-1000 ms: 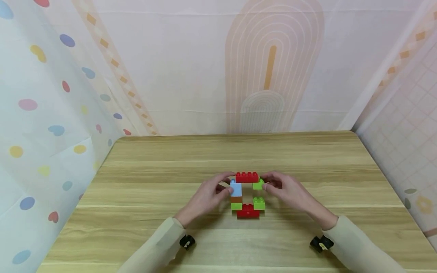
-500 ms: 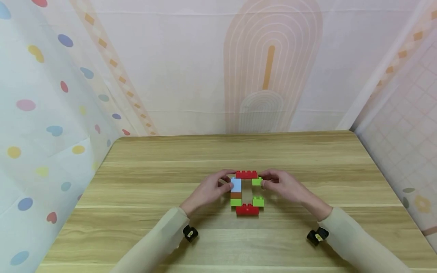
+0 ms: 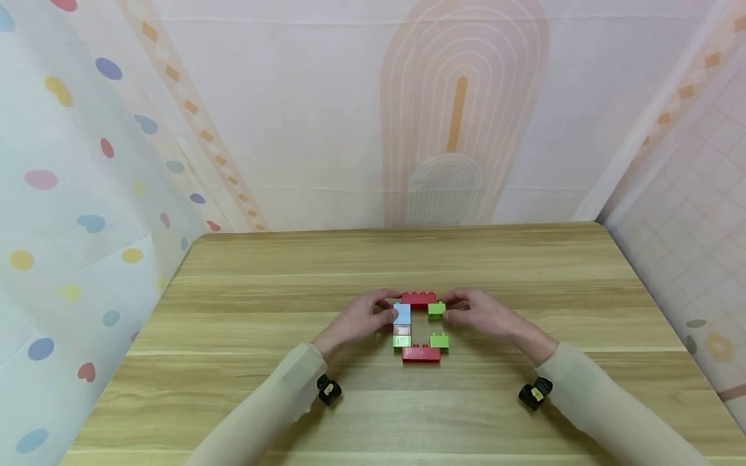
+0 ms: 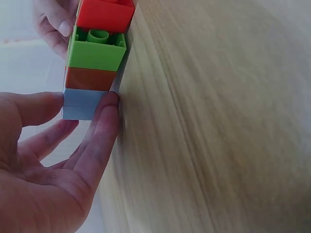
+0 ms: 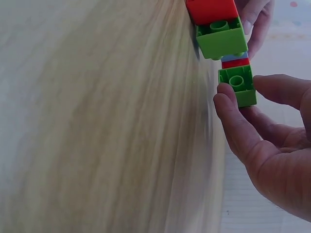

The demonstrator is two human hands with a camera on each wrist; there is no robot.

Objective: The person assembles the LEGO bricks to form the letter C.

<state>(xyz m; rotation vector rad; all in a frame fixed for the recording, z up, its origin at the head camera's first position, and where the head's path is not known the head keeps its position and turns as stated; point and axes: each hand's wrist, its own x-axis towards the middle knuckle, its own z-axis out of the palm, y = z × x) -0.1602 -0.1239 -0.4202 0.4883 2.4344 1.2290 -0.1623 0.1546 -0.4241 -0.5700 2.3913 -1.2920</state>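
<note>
A ring-shaped build of toy building blocks stands between the two hands. My left hand [image 3: 359,320] pinches the light blue block [image 3: 402,314] at its upper left, thumb on one side and fingers on the other. Beneath that block come an orange-brown block [image 4: 90,78] and a green block [image 4: 97,54]. My right hand [image 3: 486,320] pinches the upper right green block [image 5: 236,85], whose hollow underside faces the right wrist camera. A red block [image 3: 418,299] spans the top, another red block [image 3: 421,354] the bottom. Over the bottom one sits a lower right green block [image 3: 440,340], with a gap above it.
The wood-grain table [image 3: 280,259] extends around the build on all sides. Patterned cloth [image 3: 326,116] hangs behind and along both sides. Black wrist devices [image 3: 329,390] sit at both sleeve cuffs.
Both hands and the block build have shifted slightly away from the body. The build has tilted a little, and glare now lies on its lower left blocks. Both grips stay the same.
</note>
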